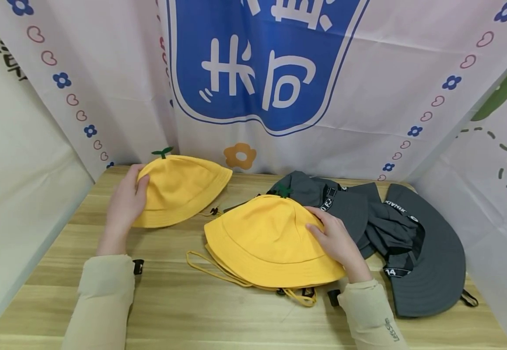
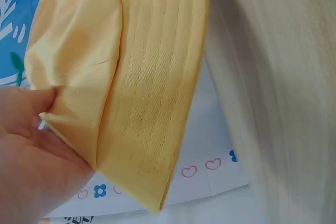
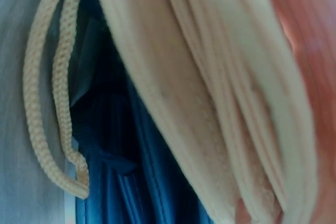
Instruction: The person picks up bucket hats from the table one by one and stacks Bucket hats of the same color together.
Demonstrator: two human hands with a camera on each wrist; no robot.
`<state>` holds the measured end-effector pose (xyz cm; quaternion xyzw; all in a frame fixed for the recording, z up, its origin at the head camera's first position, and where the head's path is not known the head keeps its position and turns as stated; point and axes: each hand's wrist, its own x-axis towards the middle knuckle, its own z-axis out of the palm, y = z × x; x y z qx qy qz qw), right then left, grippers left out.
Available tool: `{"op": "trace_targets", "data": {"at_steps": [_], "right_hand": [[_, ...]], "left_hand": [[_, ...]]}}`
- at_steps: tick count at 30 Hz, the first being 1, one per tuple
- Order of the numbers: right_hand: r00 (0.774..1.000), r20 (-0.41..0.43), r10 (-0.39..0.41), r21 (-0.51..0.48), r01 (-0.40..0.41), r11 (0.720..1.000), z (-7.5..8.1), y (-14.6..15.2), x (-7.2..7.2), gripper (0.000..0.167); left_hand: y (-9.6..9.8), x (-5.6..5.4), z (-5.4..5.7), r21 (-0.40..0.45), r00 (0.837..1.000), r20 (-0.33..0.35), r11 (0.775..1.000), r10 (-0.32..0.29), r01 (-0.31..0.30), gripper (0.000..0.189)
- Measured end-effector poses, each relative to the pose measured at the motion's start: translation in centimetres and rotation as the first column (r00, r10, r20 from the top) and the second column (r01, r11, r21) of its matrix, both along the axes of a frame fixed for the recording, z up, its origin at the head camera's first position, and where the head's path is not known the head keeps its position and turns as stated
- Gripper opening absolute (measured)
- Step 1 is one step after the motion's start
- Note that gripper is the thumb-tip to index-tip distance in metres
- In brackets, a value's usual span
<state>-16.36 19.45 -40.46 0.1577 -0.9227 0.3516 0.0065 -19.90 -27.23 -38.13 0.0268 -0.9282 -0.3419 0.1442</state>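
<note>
My left hand pinches the crown of a yellow bucket hat at the back left. A green sprout sits on top of that hat. In the left wrist view, the thumb presses into the hat's cloth and the stitched brim hangs to the right. At the middle, my right hand grips the side of another yellow bucket hat, thumb on top and the other fingers mostly hidden. More yellow brim edges show under it. A yellow cord loops out from beneath. The right wrist view shows layered brims close up.
Dark grey hats lie on the right: a wide-brimmed one and another partly behind the middle yellow hat. A printed curtain rises behind the wooden table. White fabric sides flank it.
</note>
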Motion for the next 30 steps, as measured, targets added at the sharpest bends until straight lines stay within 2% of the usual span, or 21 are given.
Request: {"op": "trace_targets", "data": {"at_steps": [4,9,13,17,22,25,27,30], "right_hand": [[1.000,-0.004,0.005,-0.006,-0.005,1.000,0.0,0.0,0.0,0.045],[1.000,-0.020,0.008,-0.014,-0.008,1.000,0.0,0.0,-0.1,0.045],[0.999,-0.036,0.005,-0.017,-0.006,1.000,0.0,0.0,0.0,0.044],[0.999,-0.043,0.000,-0.015,0.000,1.000,0.0,0.0,0.0,0.044],[0.999,-0.046,-0.004,-0.014,0.003,1.000,-0.1,0.0,0.1,0.044],[0.999,-0.047,-0.005,-0.016,0.004,1.000,-0.1,0.1,0.0,0.044],[0.999,-0.046,-0.005,-0.022,0.004,1.000,-0.1,0.1,0.0,0.045],[0.999,-0.047,-0.004,-0.028,0.003,1.000,0.0,0.0,0.0,0.044]], "left_hand": [[0.7,0.1,0.4,0.094,0.994,-0.095,0.995,0.053,-0.044,0.044],[1.0,0.4,1.2,0.220,0.978,-0.167,0.972,0.126,-0.088,0.043],[1.2,0.8,2.0,0.270,0.967,-0.208,0.959,0.147,-0.088,0.041],[1.6,1.2,2.7,0.301,0.954,-0.267,0.952,0.136,-0.051,0.036],[2.0,1.6,3.2,0.294,0.951,-0.302,0.955,0.061,0.032,0.032],[2.4,1.6,3.3,0.284,0.942,-0.333,0.950,-0.029,0.129,0.029],[2.8,1.6,3.3,0.281,0.930,-0.355,0.937,-0.097,0.205,0.027],[3.3,1.7,3.3,0.261,0.919,-0.352,0.924,-0.179,0.280,0.024]]}}
